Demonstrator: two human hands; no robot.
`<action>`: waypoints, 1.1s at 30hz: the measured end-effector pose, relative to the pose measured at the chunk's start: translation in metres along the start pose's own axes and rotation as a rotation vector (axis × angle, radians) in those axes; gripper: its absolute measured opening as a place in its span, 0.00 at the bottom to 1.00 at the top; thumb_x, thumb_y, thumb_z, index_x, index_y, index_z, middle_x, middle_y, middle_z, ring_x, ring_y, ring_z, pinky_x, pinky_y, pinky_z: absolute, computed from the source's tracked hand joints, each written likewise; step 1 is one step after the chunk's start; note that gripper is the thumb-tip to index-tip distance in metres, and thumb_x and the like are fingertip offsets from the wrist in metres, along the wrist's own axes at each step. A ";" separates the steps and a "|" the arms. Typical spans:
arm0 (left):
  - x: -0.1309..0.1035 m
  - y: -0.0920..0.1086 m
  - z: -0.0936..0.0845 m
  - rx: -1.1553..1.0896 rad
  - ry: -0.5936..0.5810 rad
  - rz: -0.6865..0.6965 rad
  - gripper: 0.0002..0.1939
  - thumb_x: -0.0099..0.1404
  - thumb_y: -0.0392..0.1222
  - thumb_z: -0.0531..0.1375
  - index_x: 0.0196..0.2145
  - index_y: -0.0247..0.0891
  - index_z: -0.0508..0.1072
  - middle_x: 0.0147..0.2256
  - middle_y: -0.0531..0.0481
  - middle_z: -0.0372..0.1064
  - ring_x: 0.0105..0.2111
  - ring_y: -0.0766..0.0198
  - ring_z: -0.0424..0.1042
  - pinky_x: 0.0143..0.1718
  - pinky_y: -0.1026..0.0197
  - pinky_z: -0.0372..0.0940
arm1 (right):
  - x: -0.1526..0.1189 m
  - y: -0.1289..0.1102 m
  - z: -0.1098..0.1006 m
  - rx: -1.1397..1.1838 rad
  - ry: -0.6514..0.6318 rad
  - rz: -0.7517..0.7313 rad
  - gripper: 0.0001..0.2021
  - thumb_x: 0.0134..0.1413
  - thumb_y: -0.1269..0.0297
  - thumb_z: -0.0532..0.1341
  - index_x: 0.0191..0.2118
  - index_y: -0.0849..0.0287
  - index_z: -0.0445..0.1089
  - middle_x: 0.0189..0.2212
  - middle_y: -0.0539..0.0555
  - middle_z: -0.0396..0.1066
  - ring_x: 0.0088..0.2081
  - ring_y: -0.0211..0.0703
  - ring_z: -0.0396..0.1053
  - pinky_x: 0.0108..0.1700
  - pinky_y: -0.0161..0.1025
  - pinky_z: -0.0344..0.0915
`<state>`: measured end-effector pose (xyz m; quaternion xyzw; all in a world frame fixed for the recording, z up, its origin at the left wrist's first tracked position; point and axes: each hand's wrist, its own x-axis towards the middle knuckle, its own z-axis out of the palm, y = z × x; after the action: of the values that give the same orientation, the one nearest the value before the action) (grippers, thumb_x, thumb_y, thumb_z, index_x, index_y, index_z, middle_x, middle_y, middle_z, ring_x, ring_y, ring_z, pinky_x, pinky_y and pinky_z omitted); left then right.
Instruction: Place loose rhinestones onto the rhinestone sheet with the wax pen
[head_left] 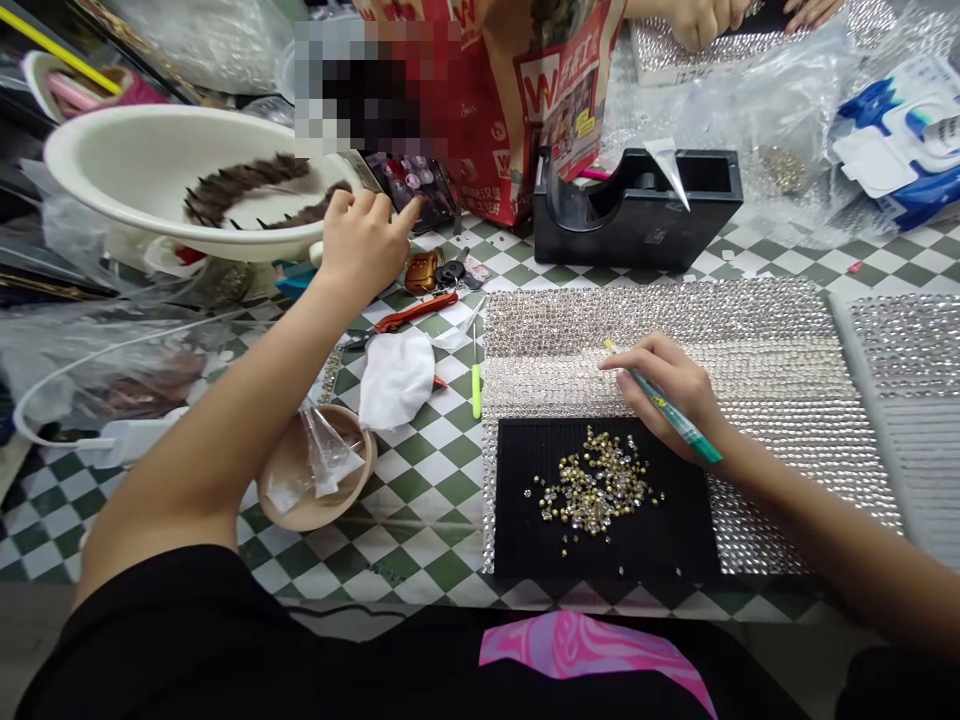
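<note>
Green pen slants between your right hand's closed fingers; your left hand reaches forward, palm down, fingers loosely spread, near the phone.

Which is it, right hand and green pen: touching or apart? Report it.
Touching. The head view shows the right hand gripping the green pen, its fingers closed around the barrel.
</note>
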<state>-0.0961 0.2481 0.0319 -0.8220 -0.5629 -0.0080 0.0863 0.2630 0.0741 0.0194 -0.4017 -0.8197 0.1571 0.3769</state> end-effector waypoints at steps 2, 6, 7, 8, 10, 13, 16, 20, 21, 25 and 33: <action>0.001 -0.001 0.002 0.004 0.012 -0.006 0.30 0.72 0.38 0.37 0.69 0.29 0.54 0.50 0.28 0.66 0.53 0.38 0.60 0.50 0.33 0.53 | 0.000 0.000 0.000 -0.001 0.000 -0.004 0.07 0.64 0.70 0.56 0.44 0.56 0.69 0.32 0.51 0.62 0.33 0.31 0.63 0.35 0.32 0.62; 0.002 -0.002 0.003 -0.006 0.032 -0.008 0.31 0.72 0.38 0.38 0.69 0.28 0.53 0.50 0.27 0.66 0.53 0.37 0.60 0.49 0.33 0.53 | 0.001 0.000 0.000 -0.001 -0.002 -0.003 0.07 0.64 0.70 0.55 0.44 0.56 0.69 0.32 0.51 0.62 0.34 0.31 0.63 0.36 0.33 0.63; 0.002 -0.002 0.002 -0.006 0.034 -0.004 0.31 0.72 0.38 0.38 0.69 0.29 0.53 0.51 0.27 0.66 0.53 0.37 0.60 0.49 0.33 0.53 | 0.001 0.000 0.000 0.000 0.000 -0.001 0.07 0.64 0.69 0.56 0.44 0.56 0.70 0.32 0.51 0.62 0.33 0.31 0.63 0.36 0.33 0.63; 0.002 -0.001 0.001 -0.002 0.037 0.000 0.31 0.72 0.38 0.38 0.69 0.29 0.52 0.51 0.27 0.66 0.52 0.36 0.61 0.49 0.33 0.53 | 0.001 0.000 0.000 0.001 0.003 0.000 0.07 0.64 0.69 0.56 0.43 0.56 0.70 0.32 0.51 0.62 0.33 0.31 0.63 0.36 0.32 0.63; 0.002 0.000 -0.002 0.016 0.049 0.000 0.31 0.72 0.38 0.37 0.70 0.29 0.51 0.51 0.27 0.65 0.52 0.37 0.61 0.49 0.34 0.54 | 0.001 0.000 0.000 0.002 0.014 0.002 0.07 0.64 0.69 0.55 0.43 0.56 0.70 0.32 0.51 0.62 0.33 0.31 0.63 0.35 0.32 0.62; 0.003 0.000 -0.006 0.048 0.086 0.000 0.29 0.73 0.39 0.36 0.68 0.28 0.54 0.50 0.29 0.66 0.52 0.39 0.63 0.49 0.35 0.54 | 0.001 -0.002 -0.002 -0.001 0.023 0.007 0.08 0.63 0.69 0.56 0.44 0.55 0.71 0.32 0.51 0.63 0.32 0.32 0.64 0.34 0.33 0.63; 0.005 -0.003 -0.007 0.065 0.147 0.000 0.26 0.73 0.38 0.39 0.61 0.28 0.62 0.48 0.32 0.67 0.50 0.41 0.64 0.49 0.36 0.56 | 0.004 -0.005 -0.009 -0.003 0.035 0.021 0.11 0.63 0.70 0.56 0.48 0.54 0.70 0.35 0.51 0.67 0.35 0.33 0.66 0.37 0.35 0.66; 0.007 -0.007 -0.007 0.059 0.144 -0.009 0.22 0.71 0.37 0.42 0.54 0.27 0.67 0.45 0.32 0.68 0.48 0.42 0.65 0.48 0.37 0.57 | 0.008 -0.013 -0.022 0.068 0.112 0.079 0.13 0.61 0.70 0.59 0.51 0.55 0.68 0.42 0.53 0.70 0.41 0.37 0.69 0.43 0.39 0.69; 0.006 -0.007 -0.007 0.073 0.122 0.007 0.22 0.71 0.37 0.42 0.54 0.27 0.67 0.45 0.32 0.68 0.48 0.43 0.65 0.47 0.38 0.57 | 0.009 -0.016 -0.025 0.089 0.138 0.096 0.14 0.60 0.69 0.59 0.51 0.55 0.67 0.43 0.53 0.70 0.41 0.37 0.69 0.44 0.41 0.70; 0.003 -0.009 -0.008 0.172 0.004 0.131 0.23 0.71 0.38 0.41 0.54 0.30 0.68 0.44 0.33 0.68 0.47 0.46 0.63 0.46 0.42 0.59 | 0.013 -0.027 -0.042 0.160 0.255 0.153 0.15 0.59 0.68 0.62 0.51 0.52 0.66 0.44 0.52 0.68 0.41 0.36 0.70 0.44 0.41 0.72; 0.006 -0.014 0.000 0.037 -0.065 0.247 0.25 0.73 0.46 0.41 0.59 0.37 0.67 0.42 0.37 0.67 0.49 0.47 0.60 0.50 0.44 0.55 | 0.019 -0.031 -0.070 0.134 0.507 0.092 0.12 0.52 0.71 0.66 0.43 0.60 0.74 0.41 0.56 0.69 0.37 0.38 0.70 0.39 0.43 0.70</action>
<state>-0.1065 0.2585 0.0346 -0.8830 -0.4601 0.0400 0.0834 0.2903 0.0662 0.0930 -0.4394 -0.6678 0.1224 0.5882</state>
